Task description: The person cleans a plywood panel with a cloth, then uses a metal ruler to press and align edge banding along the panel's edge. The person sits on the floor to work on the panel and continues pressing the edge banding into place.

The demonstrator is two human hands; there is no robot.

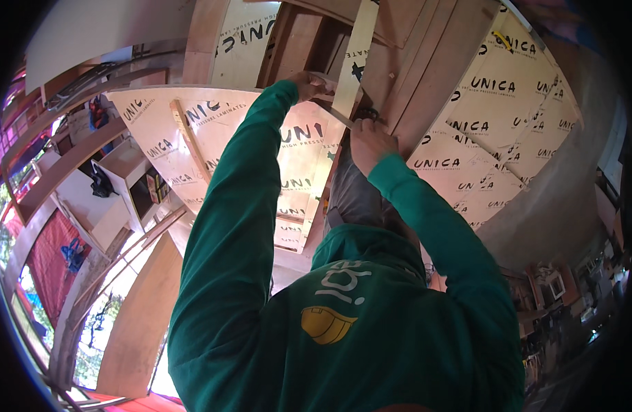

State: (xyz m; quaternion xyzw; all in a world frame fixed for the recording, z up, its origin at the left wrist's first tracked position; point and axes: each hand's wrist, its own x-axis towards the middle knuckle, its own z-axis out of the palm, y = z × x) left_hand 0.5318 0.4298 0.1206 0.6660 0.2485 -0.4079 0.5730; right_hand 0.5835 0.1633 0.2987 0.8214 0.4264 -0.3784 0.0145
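My left hand, fingers curled, rests at the far edge of a pale printed laminate panel; whatever its fingertips pinch is hidden. A thin flat strip slants from just below this hand down to my right hand. The right fingers are closed around the strip's near end, with a small dark object, too unclear to name, beside them. Just beyond both hands a narrow printed board crosses a brown wooden carcass with open compartments. Green sleeves cover both of my arms.
Another printed panel stands on the right, a small yellow item near its top. A wooden batten lies across the left panel. Farther left are an open white box unit and a curved plywood sheet. Clutter fills the lower right.
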